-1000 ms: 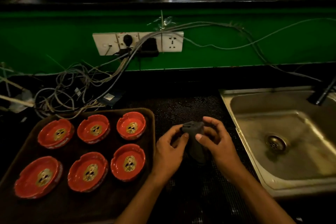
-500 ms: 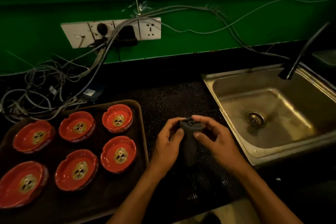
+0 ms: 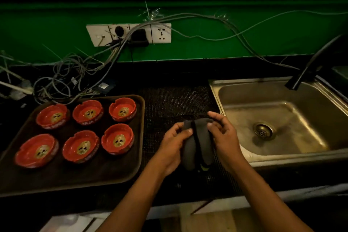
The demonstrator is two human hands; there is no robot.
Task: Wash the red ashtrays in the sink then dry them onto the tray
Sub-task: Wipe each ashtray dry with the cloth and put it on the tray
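Several red ashtrays (image 3: 118, 140) with gold skull emblems sit in two rows on a dark brown tray (image 3: 139, 158) at the left. Between the tray and the steel sink (image 3: 235, 88), both my hands hold a dark grey cloth (image 3: 199, 145) above the black mesh mat. My left hand (image 3: 174, 144) pinches its upper left edge. My right hand (image 3: 224, 135) pinches the upper right edge. The cloth hangs folded down between them. The sink basin holds no ashtray; its drain (image 3: 263, 131) is bare.
A black tap spout (image 3: 308, 69) leans over the sink's back right. A tangle of grey cables (image 3: 71, 79) lies behind the tray, running up to a white socket strip (image 3: 130, 34) on the green wall. The counter's front edge runs just below my forearms.
The camera view shifted back and down. Both hands keep holding the cloth, which now hangs longer and more spread between them. The ashtrays have not moved on the tray.
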